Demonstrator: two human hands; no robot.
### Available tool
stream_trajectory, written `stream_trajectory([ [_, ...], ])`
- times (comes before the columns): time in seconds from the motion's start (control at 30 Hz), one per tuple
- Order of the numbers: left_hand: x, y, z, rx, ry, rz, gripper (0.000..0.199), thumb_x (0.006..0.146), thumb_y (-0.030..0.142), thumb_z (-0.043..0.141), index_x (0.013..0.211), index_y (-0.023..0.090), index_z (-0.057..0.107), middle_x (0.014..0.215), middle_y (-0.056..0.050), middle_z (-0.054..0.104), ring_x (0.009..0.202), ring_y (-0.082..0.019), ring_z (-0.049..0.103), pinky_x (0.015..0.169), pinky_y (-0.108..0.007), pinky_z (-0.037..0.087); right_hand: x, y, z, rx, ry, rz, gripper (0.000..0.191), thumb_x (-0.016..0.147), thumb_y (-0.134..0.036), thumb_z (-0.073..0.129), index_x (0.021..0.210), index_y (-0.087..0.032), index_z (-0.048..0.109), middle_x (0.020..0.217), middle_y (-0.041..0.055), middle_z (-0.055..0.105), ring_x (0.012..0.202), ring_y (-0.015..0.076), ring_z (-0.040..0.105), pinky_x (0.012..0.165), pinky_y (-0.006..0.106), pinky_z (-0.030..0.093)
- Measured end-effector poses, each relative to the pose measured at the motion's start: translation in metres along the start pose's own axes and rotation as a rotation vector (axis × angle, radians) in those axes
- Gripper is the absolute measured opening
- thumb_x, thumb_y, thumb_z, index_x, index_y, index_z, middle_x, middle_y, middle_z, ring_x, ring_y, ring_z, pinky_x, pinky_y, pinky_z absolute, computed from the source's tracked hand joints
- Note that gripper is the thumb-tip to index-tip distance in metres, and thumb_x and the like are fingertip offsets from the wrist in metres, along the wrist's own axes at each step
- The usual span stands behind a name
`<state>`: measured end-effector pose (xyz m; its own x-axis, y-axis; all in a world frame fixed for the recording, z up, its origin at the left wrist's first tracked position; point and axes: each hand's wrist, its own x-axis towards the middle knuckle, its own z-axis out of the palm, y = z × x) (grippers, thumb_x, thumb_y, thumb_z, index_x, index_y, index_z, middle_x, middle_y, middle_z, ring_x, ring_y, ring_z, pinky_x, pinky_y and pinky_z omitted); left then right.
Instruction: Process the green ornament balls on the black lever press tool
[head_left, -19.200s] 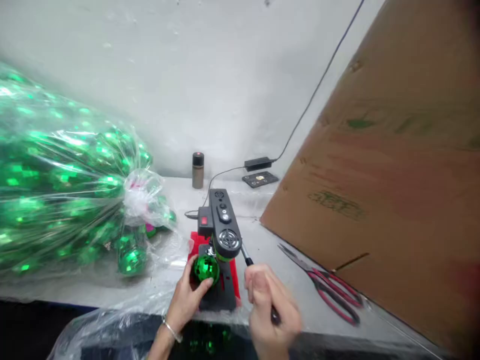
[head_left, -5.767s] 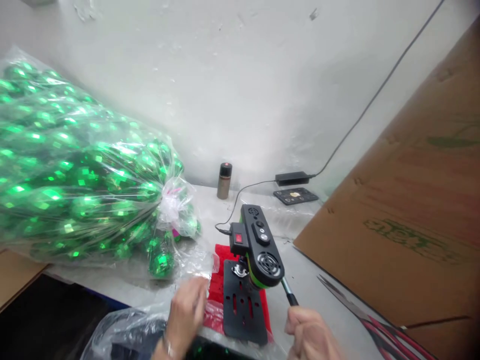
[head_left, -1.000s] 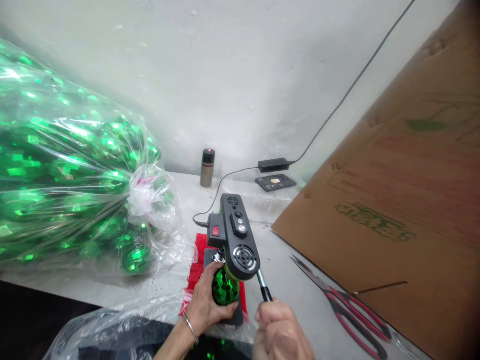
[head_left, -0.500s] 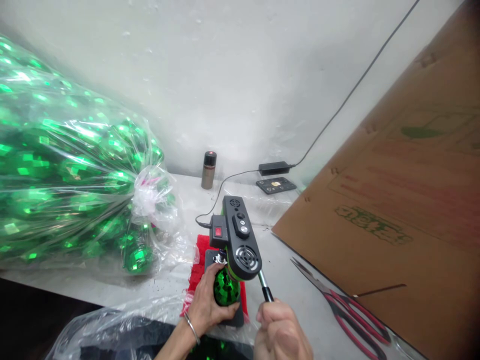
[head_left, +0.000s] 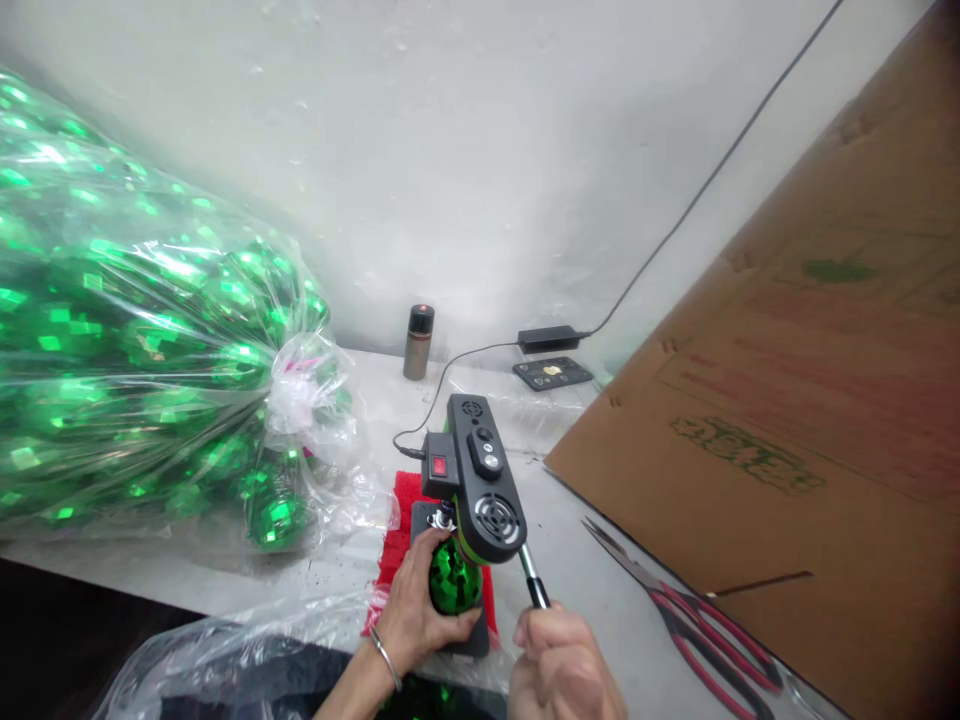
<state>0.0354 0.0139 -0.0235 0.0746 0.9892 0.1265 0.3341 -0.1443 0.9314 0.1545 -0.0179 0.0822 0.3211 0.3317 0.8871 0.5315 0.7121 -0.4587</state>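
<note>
While the left hand [head_left: 421,602] curls around a shiny green ball [head_left: 456,580], the ball sits just to the right of its palm. The fingers reach over the far side, and the thumb bends around the near side, so the ball is pinched between them. The ball is round, so it has no long way to point.

Right behind the ball, and a bit over it, is the head of a black machine [head_left: 487,480]. From where I stand, I can't tell if the two touch. Under the ball is a dark flat plate [head_left: 478,645], with a red cloth [head_left: 407,488] poking out below it on the tabletop [head_left: 330,575].

The right hand [head_left: 566,660] is squeezed into a fist around a handle [head_left: 537,590]. That handle is long and thin, and it slants from the right side of the machine back toward the person. The left hand is the one on the ball; the right fist is near it, but apart.

Off to the left lies a big clear bag [head_left: 150,350] full of green balls. To the right of the fist are scissors [head_left: 697,625], with their tips facing away from the person.
</note>
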Motion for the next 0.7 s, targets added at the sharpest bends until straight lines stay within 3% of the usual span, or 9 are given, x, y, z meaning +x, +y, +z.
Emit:
stream_trajectory([
  [0.27,0.0,0.0,0.001,-0.008,-0.004,0.004,0.083,0.06,0.024,0.087,0.137,0.021,0.058,0.136,-0.014,0.07,0.126,-0.038,0.069,0.114,-0.057,0.054,-0.013,0.004,-0.002,-0.011,-0.008,-0.004,0.04,0.097,0.001,0.047,0.064,-0.021,0.039,0.063,-0.005,0.046,0.05,0.0066,0.041,0.051,0.023,0.037],
  [0.4,0.001,0.002,0.001,0.005,-0.007,0.006,0.083,0.06,0.024,0.087,0.138,0.02,0.059,0.136,-0.016,0.07,0.125,-0.039,0.069,0.114,-0.058,0.054,-0.012,0.003,0.002,0.029,0.017,-0.017,0.043,0.1,-0.004,0.048,0.062,-0.021,0.037,0.062,-0.0057,0.045,0.049,0.0062,0.044,0.055,0.023,0.045],
  [0.5,0.0,0.002,-0.001,0.004,-0.011,0.01,0.082,0.06,0.024,0.087,0.138,0.02,0.059,0.133,-0.015,0.071,0.122,-0.038,0.071,0.113,-0.058,0.055,0.004,-0.009,0.007,0.024,0.065,0.055,0.048,0.106,-0.008,0.042,0.06,-0.02,0.036,0.059,-0.0055,0.043,0.047,0.0058,0.04,0.054,0.023,0.04],
  [0.53,0.0,0.002,-0.001,0.001,-0.012,0.011,0.083,0.06,0.024,0.087,0.138,0.019,0.059,0.132,-0.015,0.071,0.122,-0.038,0.071,0.113,-0.058,0.055,0.011,-0.015,0.009,0.017,0.04,0.105,0.048,0.105,-0.008,0.046,0.06,-0.02,0.037,0.059,-0.0049,0.043,0.048,0.0059,0.04,0.051,0.023,0.036],
  [0.63,0.0,0.001,-0.001,0.0,-0.008,0.003,0.085,0.059,0.024,0.087,0.138,0.017,0.057,0.13,-0.016,0.071,0.121,-0.039,0.071,0.113,-0.058,0.054,0.036,-0.032,0.012,0.054,0.146,0.188,0.044,0.102,-0.007,0.055,0.061,-0.019,0.044,0.058,-0.005,0.043,0.046,0.0053,0.036,0.046,0.025,0.025],
  [0.7,0.001,0.002,-0.001,-0.002,-0.004,-0.004,0.084,0.06,0.023,0.086,0.138,0.018,0.057,0.13,-0.015,0.072,0.122,-0.038,0.071,0.113,-0.058,0.054,0.05,-0.039,0.011,0.069,0.077,0.275,0.041,0.103,-0.011,0.057,0.064,-0.019,0.049,0.058,-0.004,0.044,0.047,0.0065,0.039,0.045,0.026,0.025],
])
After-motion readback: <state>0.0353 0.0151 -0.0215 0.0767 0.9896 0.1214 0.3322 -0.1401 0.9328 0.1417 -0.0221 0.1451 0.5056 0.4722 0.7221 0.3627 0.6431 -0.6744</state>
